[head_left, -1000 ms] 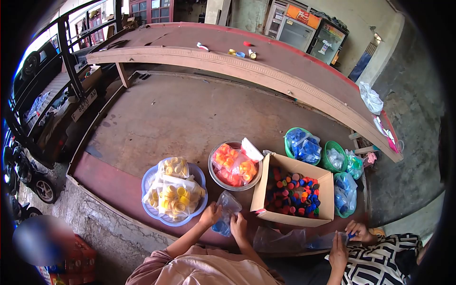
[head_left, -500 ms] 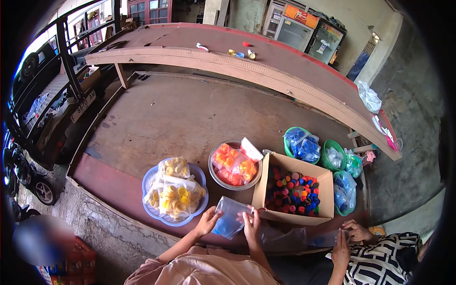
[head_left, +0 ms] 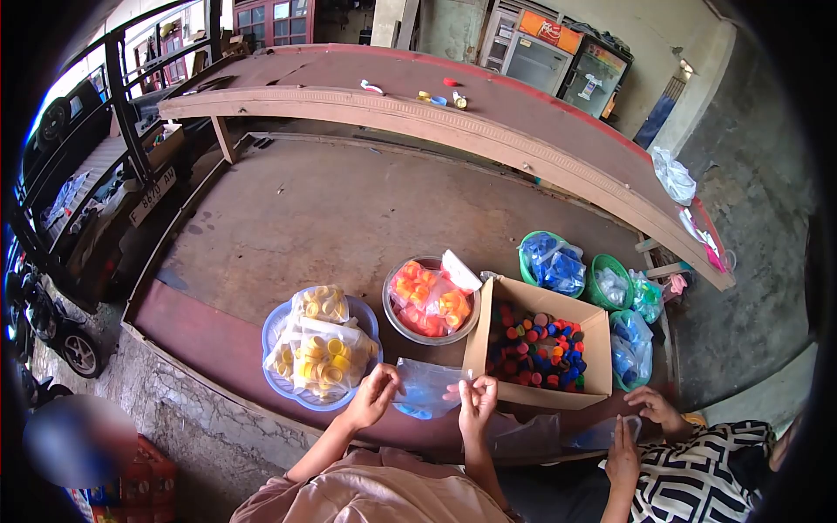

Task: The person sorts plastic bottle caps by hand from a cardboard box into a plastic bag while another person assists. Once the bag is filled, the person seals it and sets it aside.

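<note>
A clear plastic bag (head_left: 425, 383) with something blue at its bottom hangs between my hands, above the near edge of the low wooden platform. My left hand (head_left: 375, 397) has its fingers closed on the bag's left edge. At the upper right corner of the bag, my right hand (head_left: 477, 405) pinches the plastic between thumb and fingers. A blue basin (head_left: 372, 331) of bagged yellow caps is beside my left hand. Beyond the bag stands a metal bowl (head_left: 390, 314) with bagged orange caps. An open cardboard box (head_left: 545, 397) of loose mixed caps is just past my right hand.
Green baskets (head_left: 595, 292) holding bagged caps stand right of the box. On my right, another person's hands (head_left: 623, 458) handle a clear bag (head_left: 602, 433). More clear plastic (head_left: 527, 436) lies at the platform's edge. A raised bench (head_left: 349, 100) crosses behind.
My hands have spread slightly apart, the right one moving right and up, and the bag hangs more level. The other person's far hand has lifted off their bag.
</note>
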### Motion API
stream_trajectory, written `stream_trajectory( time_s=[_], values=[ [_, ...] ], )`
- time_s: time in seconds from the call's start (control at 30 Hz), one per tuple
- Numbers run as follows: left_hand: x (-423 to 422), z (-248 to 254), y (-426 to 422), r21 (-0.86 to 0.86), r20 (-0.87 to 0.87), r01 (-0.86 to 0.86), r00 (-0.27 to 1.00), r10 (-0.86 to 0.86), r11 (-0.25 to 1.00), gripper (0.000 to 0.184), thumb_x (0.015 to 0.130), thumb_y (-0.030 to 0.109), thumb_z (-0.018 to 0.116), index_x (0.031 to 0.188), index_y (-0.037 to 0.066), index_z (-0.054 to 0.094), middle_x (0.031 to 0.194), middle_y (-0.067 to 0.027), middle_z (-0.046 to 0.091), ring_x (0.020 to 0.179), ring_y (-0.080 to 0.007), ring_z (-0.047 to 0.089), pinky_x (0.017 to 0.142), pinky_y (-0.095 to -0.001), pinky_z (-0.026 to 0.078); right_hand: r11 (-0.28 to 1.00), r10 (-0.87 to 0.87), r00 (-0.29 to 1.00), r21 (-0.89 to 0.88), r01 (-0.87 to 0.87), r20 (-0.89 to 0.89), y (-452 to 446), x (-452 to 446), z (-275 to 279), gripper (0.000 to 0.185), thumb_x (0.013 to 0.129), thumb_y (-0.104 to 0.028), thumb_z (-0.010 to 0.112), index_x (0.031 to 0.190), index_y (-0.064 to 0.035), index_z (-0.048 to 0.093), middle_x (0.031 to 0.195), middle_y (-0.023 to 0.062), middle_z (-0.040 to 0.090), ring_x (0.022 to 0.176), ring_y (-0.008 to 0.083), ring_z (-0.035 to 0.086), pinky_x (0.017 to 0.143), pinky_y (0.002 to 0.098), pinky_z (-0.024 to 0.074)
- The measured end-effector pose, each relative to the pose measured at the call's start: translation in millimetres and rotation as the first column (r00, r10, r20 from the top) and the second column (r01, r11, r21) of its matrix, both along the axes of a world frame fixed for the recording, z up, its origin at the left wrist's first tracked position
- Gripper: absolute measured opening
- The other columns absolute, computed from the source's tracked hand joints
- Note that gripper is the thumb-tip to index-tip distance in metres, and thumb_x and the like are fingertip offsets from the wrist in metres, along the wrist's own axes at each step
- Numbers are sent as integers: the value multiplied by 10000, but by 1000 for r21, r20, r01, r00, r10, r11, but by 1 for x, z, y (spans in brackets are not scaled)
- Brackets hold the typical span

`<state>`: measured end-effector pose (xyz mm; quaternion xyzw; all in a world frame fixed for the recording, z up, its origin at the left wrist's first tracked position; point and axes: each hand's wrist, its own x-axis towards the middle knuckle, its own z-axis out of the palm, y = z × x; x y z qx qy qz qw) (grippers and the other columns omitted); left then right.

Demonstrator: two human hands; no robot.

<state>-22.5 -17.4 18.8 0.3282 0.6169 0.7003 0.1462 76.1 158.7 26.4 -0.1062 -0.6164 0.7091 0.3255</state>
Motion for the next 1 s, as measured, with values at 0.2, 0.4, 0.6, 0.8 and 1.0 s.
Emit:
stream_trajectory(
  time_s=[0.2,0.4,0.6,0.8,1.0],
  values=[
    [-2,32,-3,-55,-69,-51,996,47,997,119,842,-12,539,949,9,588,911,-56,547,648,-96,502,575,-216,424,994,25,1000,110,-24,-8,0,4,6,48,835,58,558,866,26,576,893,118,611,785,168,622,701,274,530],
    [-3,43,-12,-218,-150,-77,988,45,973,170,782,26,642,951,20,623,886,-87,600,709,-123,553,614,-244,452,863,-28,995,505,-23,93,8,10,29,181,758,65,627,934,19,620,881,100,633,792,173,614,728,275,493],
    [-5,58,-11,-248,-337,-196,935,105,949,215,733,38,688,941,35,631,851,-95,626,769,-265,573,722,-346,479,667,-140,988,744,45,66,1,8,46,217,734,44,631,946,-3,637,838,107,624,770,231,594,701,310,467],
    [-9,55,-13,-286,-544,-264,836,71,921,218,706,33,689,917,56,639,859,-74,626,814,-262,563,722,-348,480,546,-215,972,837,41,92,0,10,41,188,759,-72,650,947,-68,655,861,60,609,832,236,576,760,353,441],
    [-9,55,-15,-319,-575,-276,817,46,906,179,711,38,677,885,65,644,860,-68,622,813,-255,558,732,-346,476,516,-233,964,856,8,131,0,12,40,171,762,-95,651,933,-83,653,827,44,566,826,228,555,755,362,423]
  ],
)
